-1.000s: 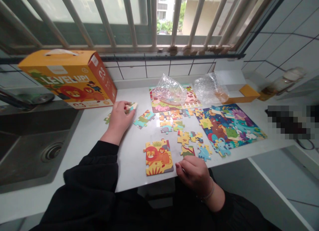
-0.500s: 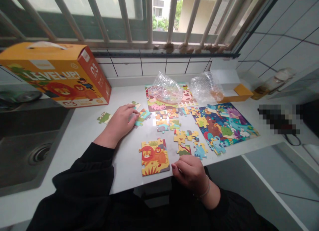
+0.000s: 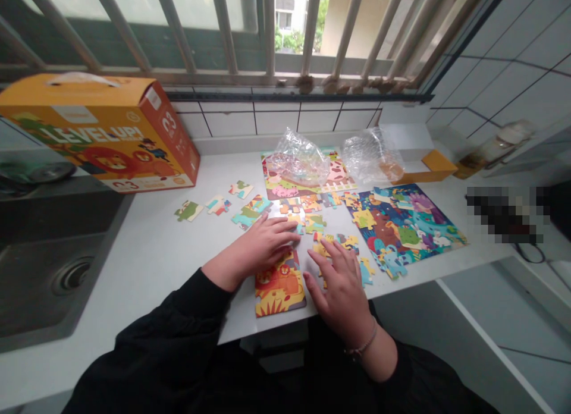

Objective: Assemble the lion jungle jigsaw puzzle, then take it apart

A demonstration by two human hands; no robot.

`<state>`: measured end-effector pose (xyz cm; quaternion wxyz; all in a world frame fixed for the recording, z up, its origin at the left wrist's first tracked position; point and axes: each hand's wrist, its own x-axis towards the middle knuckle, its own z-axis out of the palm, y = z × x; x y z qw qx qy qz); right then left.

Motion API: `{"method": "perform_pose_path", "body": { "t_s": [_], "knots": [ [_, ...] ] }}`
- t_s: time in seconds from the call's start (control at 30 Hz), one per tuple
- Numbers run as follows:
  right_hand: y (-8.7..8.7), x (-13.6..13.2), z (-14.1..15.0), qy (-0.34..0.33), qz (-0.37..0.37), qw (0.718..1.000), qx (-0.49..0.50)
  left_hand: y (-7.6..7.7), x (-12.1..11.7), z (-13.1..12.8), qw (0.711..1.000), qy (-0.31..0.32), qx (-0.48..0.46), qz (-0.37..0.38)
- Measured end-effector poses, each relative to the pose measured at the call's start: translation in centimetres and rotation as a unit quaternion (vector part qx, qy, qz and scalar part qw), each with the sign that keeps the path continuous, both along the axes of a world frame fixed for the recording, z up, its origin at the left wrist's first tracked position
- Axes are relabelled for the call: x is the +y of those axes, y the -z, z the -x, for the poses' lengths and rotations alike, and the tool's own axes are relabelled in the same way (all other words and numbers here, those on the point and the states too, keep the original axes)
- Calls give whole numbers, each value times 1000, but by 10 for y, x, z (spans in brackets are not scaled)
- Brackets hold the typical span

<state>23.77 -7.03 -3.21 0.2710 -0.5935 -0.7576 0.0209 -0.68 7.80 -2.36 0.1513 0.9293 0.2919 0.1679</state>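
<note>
Lion jigsaw (image 3: 280, 292) part-built, lower centre; left hand (image 3: 261, 245), right hand (image 3: 341, 289) flat, fingers spread, holding nothing; loose pieces (image 3: 250, 212) seemingly need fitting next.

1. Far side: steel-barred window (image 3: 267, 27) over white wall tiles (image 3: 285, 122), with daylight and a pale building (image 3: 285, 9) beyond.
2. Right: white tiled wall (image 3: 504, 63) with dark grout, pale floor (image 3: 526, 378) far below.
3. Left: dark steel sink (image 3: 44, 283) set into a white countertop (image 3: 147, 271).

Soft daylight from barred window (image 3: 214, 27); faint glare on white countertop (image 3: 147, 247); wide-angle bending at edges.
</note>
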Motion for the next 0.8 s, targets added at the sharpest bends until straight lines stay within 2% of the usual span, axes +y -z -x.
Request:
{"method": "perform_pose_path", "body": {
  "t_s": [0.2, 0.33, 0.47, 0.63, 0.8],
  "knots": [
    [2, 14, -12, 74, 11, 997, -25, -14, 2, 6, 1000, -9, 3, -7],
    [-3, 34, -27, 77, 23, 997, -18, -14, 5, 12, 999, -34, 4, -21],
    [-11, 49, -35, 54, 36, 997, -38, -13, 6, 14, 999, -46, -6, -24],
    [-19, 58, -37, -21, 44, 999, -21, -18, 4, 15, 998, -50, -22, -22],
    [-27, 61, -42, -83, 6, 996, 27, -19, 4, 14, 998, -47, -39, -19]
  ]
}}
